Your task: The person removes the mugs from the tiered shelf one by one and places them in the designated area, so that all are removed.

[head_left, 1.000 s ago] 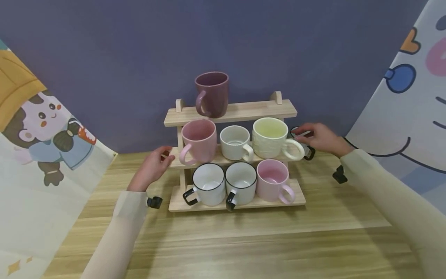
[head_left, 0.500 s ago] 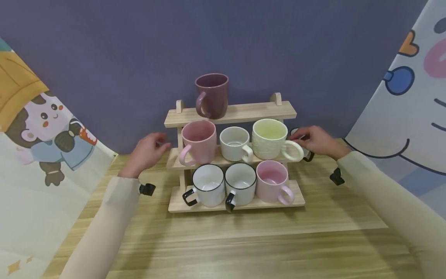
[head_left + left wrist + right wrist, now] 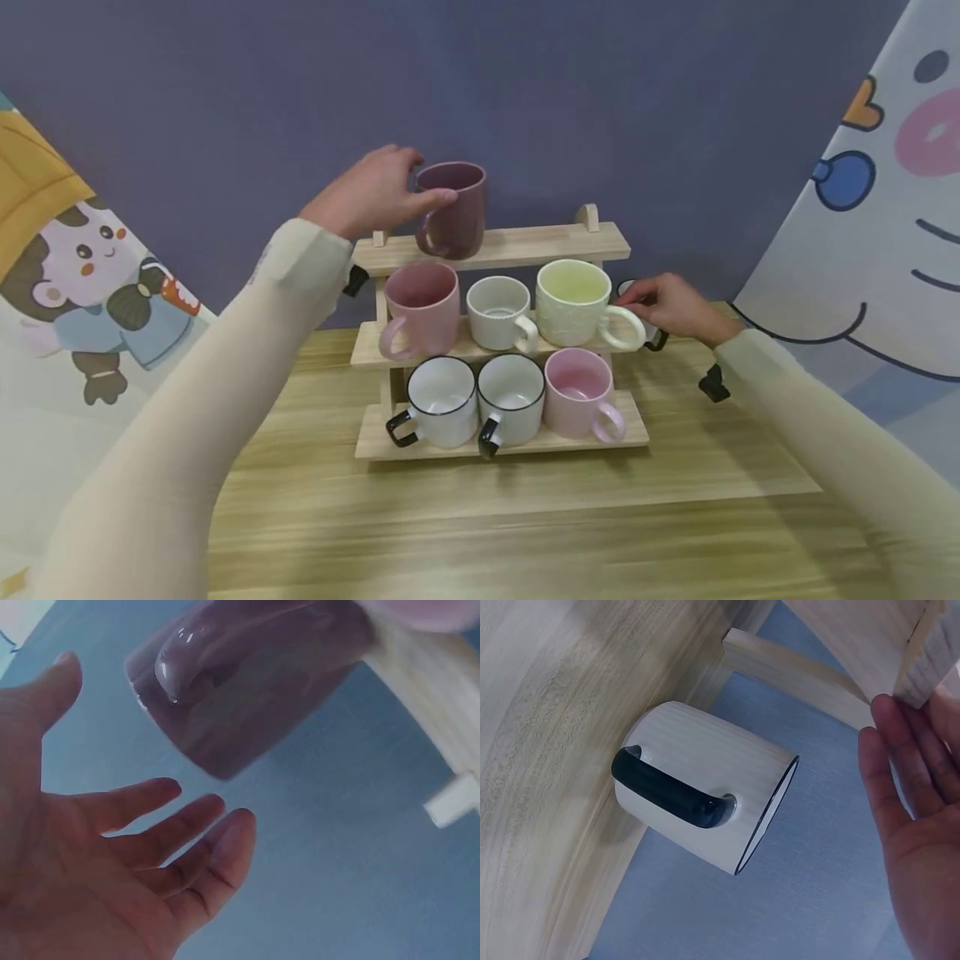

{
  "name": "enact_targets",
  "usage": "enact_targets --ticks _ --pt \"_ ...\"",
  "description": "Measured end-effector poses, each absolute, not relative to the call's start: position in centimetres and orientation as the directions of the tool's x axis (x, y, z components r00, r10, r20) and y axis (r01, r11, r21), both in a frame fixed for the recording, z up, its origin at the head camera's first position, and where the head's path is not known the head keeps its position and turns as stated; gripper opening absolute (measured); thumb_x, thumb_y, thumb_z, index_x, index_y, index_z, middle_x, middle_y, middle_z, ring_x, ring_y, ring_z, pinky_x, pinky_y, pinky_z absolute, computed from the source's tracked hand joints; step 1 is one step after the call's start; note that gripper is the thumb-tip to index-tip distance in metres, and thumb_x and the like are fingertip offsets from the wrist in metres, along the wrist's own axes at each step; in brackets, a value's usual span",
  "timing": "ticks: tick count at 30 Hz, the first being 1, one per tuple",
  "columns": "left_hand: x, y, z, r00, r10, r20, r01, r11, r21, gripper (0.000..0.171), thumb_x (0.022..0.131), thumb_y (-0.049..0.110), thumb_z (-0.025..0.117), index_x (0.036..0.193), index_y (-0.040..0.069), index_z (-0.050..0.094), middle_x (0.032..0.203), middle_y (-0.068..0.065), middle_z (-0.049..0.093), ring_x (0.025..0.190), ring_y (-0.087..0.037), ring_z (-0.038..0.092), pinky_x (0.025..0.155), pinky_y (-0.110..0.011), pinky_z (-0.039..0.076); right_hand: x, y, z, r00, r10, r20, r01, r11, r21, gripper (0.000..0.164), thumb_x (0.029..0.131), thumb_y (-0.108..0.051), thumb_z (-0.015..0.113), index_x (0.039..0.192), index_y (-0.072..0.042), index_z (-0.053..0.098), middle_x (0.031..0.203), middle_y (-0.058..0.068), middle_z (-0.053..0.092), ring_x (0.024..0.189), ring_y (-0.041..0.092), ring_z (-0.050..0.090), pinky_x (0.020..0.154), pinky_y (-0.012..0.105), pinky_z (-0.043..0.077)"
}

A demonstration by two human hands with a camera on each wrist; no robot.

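- Wooden rack (image 3: 633, 427), one, three-tiered, on the table (image 3: 450, 533); my landmark for every entry.
- Plum mug (image 3: 468, 225), one: upright on the rack's top shelf, towards its left end, handle turned front-left.
- Left hand (image 3: 371, 196), one: spread wide above the rack's left end, at the plum mug's side; holding nothing, with a gap between fingers and mug in the left wrist view.
- Right hand (image 3: 667, 302), one: at the right end of the rack's middle shelf, fingers drawn in, seemingly pinching the board; I see little of the thumb.
- White mug (image 3: 705, 780), black-handled, one: upright beside the rack's right end.
- Handling note, grasp: I would set fingers behind the plum mug and thumb in front, closing evenly so the smooth wall does not slip.
- Handling note, clearance: I would avoid nudging the handle sideways and keep pressure off the rack's top shelf.
- Handling note, support: a steady right hand should limit rocking of the rack.
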State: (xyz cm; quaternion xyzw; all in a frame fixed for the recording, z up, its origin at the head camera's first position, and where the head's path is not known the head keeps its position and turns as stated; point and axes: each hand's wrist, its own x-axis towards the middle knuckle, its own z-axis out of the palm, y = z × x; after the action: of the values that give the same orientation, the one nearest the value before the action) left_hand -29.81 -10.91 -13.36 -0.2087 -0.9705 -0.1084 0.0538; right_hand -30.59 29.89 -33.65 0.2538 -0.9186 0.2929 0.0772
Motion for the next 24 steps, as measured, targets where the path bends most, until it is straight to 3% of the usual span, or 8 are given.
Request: enact_targets --ticks 6,12,17,24 --pt "-31.8 -8.8 -12.7 -0.928 0.365 0.081 0.373 0.915 0.156 0.08 0.081 0.07 0.05 0.123 0.002 0.05 0.11 -0.014 0.055 0.095 -0.027 0.054 0.079 -0.043 0.046 -30.6 28.9 -33.9 -0.86 -0.434 0.27 -0.509 0.685 -0.522 0.009 0.089 -0.009 0.065 0.09 -0.01 0.075 0.085 0.001 0.069 0.078 0.02 0.063 0.066 0.026 0.049" --pt "-32.1 -8.5 -12.4 -0.949 0.311 0.054 0.315 0.937 0.151 0.063 0.08 0.064 0.054 0.099 0.004 0.06 0.093 -0.01 0.061 0.079 -0.023 0.058 0.065 -0.035 0.045 -30.7 28.2 -33.7 -0.854 -0.448 0.263 -0.516 0.668 -0.537 0.009 0.088 -0.006 0.066 0.09 -0.008 0.074 0.084 0.002 0.069 0.078 0.021 0.063 0.065 0.025 0.049" --pt "-31.9 -8.6 -12.3 -0.962 0.26 0.088 0.272 0.942 0.196 0.056 0.077 0.058 0.057 0.095 0.004 0.062 0.091 -0.01 0.061 0.077 -0.023 0.057 0.063 -0.033 0.046 -30.9 28.1 -33.7 -0.861 -0.441 0.255 -0.505 0.672 -0.543 0.008 0.088 -0.006 0.067 0.089 -0.008 0.074 0.083 0.002 0.069 0.078 0.024 0.063 0.064 0.025 0.049" --pt "-31.1 -10.8 -11.1 -0.973 0.169 0.154 0.201 0.953 0.225 0.061 0.073 0.061 0.057 0.096 0.004 0.06 0.096 -0.011 0.056 0.08 -0.024 0.051 0.062 -0.036 0.043 -31.4 27.9 -33.7 -0.855 -0.449 0.26 -0.514 0.665 -0.541 0.008 0.088 -0.006 0.066 0.089 -0.008 0.074 0.084 0.002 0.069 0.078 0.023 0.064 0.065 0.025 0.049"
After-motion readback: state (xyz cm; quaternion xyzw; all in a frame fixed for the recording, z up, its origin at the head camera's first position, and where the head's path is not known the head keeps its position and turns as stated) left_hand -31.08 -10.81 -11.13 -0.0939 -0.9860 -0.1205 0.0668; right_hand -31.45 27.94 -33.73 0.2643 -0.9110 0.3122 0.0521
